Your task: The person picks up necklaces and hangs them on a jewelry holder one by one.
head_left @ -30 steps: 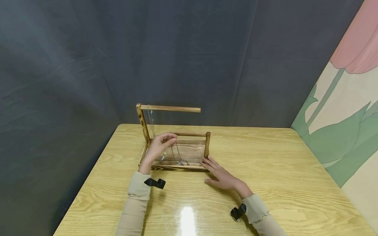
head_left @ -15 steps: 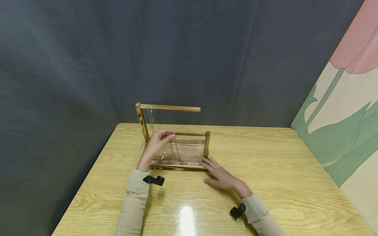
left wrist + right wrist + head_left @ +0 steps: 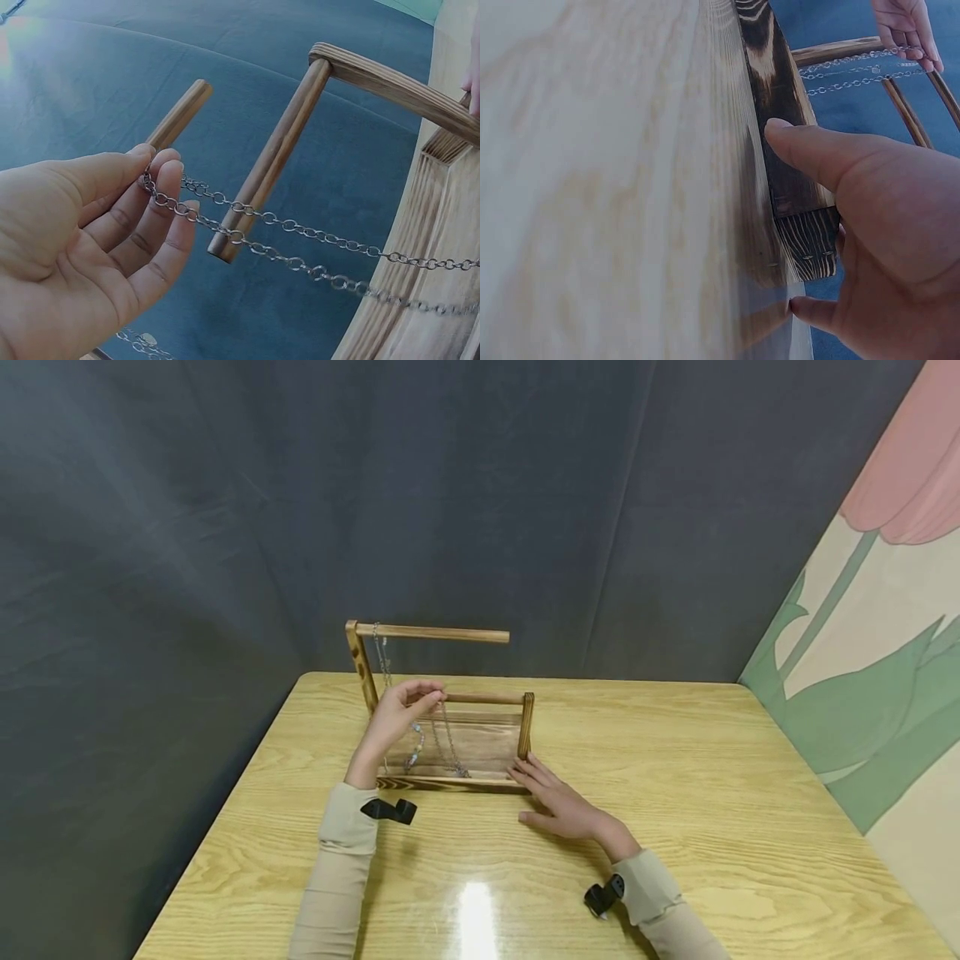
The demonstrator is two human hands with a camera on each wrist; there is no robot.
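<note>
1. The left hand (image 3: 393, 720) pinches a silver chain necklace (image 3: 296, 263) between thumb and forefinger, the other fingers loosely bent; its two strands drop into the tray (image 3: 487, 747) of a wooden jewelry stand.
2. The right hand (image 3: 558, 808) lies with fingers extended at the stand's front right corner, thumb apart.
3. In the left wrist view, the necklace's strands cross the lower bar (image 3: 487, 699), which runs from a short post (image 3: 526, 727) to a free end.
4. The left hand hides part of the tall upright (image 3: 363, 668), which carries the upper bar (image 3: 442, 632).
5. A second chain (image 3: 384, 664) hangs from that bar, close to the upright.
6. A beaded strand (image 3: 414, 755) shows beside the left hand; whether it joins the second chain, I cannot tell.
7. The stand sits on a yellow wood-grain table (image 3: 712, 777), a bright reflection at its near side.
8. Behind hangs a dark blue-grey curtain (image 3: 480, 527); at right, a painted wall (image 3: 900, 693) bears a pink tulip (image 3: 915, 485) with green leaves.
</note>
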